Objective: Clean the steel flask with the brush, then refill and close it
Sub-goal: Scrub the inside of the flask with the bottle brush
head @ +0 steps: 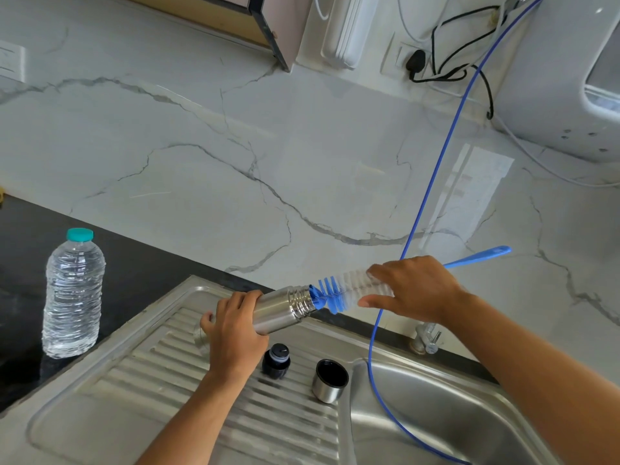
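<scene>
My left hand grips the steel flask, which lies almost level above the draining board with its threaded mouth pointing right. My right hand holds the bottle brush by its bristled part; the blue-and-white bristle tip is just inside the flask's mouth, and the blue handle sticks out to the upper right past my hand. The flask's dark inner stopper and its steel cup lid stand on the draining board below the flask.
A clear plastic water bottle with a teal cap stands on the black counter at left. The steel sink basin is at lower right, with a thin blue hose running down into it. A small tap sits behind the basin.
</scene>
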Demonstrator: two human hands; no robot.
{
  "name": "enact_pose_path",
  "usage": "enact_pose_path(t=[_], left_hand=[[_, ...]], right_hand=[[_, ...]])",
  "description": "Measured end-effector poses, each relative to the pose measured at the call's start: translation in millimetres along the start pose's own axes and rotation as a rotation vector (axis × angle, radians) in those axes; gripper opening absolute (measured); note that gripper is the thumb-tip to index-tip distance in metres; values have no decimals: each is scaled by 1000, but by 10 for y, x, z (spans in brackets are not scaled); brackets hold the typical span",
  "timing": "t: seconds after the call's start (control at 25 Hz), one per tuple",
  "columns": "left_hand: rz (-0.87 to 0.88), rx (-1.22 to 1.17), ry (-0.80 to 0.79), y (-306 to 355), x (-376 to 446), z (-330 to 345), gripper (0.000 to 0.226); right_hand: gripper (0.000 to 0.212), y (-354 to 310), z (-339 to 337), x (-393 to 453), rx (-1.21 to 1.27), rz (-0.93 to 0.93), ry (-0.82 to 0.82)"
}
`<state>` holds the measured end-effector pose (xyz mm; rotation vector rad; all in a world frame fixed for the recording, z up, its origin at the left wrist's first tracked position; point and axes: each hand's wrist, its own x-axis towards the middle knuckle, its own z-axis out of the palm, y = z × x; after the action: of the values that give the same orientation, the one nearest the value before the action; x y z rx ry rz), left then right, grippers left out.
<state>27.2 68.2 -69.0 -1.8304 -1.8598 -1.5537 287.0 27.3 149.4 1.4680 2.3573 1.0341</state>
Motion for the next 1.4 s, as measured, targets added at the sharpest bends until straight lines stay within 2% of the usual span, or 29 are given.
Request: enact_pose_path(t=[0.16, 0.24, 0.36, 0.52, 0.56, 0.64, 0.8, 0.84, 0.92, 0.96, 1.04, 1.16, 1.24, 1.32, 1.4], left_hand=[[47, 13, -29, 23, -11, 14, 80], [70, 18, -37, 48, -15, 20, 79], [88, 18, -29, 50, -10, 23, 78], [101, -3, -24, 45, -4, 7, 79], [102, -9, -20, 42, -4, 8, 80], [94, -16, -29, 41, -2, 19, 81], [49, -37, -73, 16, 0, 43, 82], [32, -42, -84, 20, -1, 45, 82], [3, -57, -89, 21, -9, 50, 80], [-4, -59, -87, 21, -11, 50, 80], [-1, -55, -83, 23, -20, 45, 81], [26, -50, -68, 14, -5, 25, 82], [50, -41, -66, 32, -5, 15, 82], [61, -32, -68, 48, -15, 16, 82], [47, -29, -86, 44, -18, 28, 81]], right_hand=[[82, 135, -36, -38, 138, 9, -142], [81, 194, -44, -59, 313, 83, -225], [65, 225, -9, -38, 549, 241, -370], [70, 293, 26, -13, 957, 345, -599], [69, 293, 40, -9, 994, 345, -632], [65, 277, 67, 7, 845, 288, -533], [82, 309, 162, -6, 125, -49, 16], [76, 352, 224, -40, -1, -119, 148], [68, 394, 292, -108, -101, -165, 279], [74, 379, 295, -114, -84, -148, 263], [88, 312, 242, -91, 168, -12, 37], [69, 325, 71, -26, 701, 282, -481], [66, 368, 11, -49, 937, 369, -672], [69, 370, 44, -55, 916, 353, -660], [74, 359, 119, -31, 642, 250, -426]])
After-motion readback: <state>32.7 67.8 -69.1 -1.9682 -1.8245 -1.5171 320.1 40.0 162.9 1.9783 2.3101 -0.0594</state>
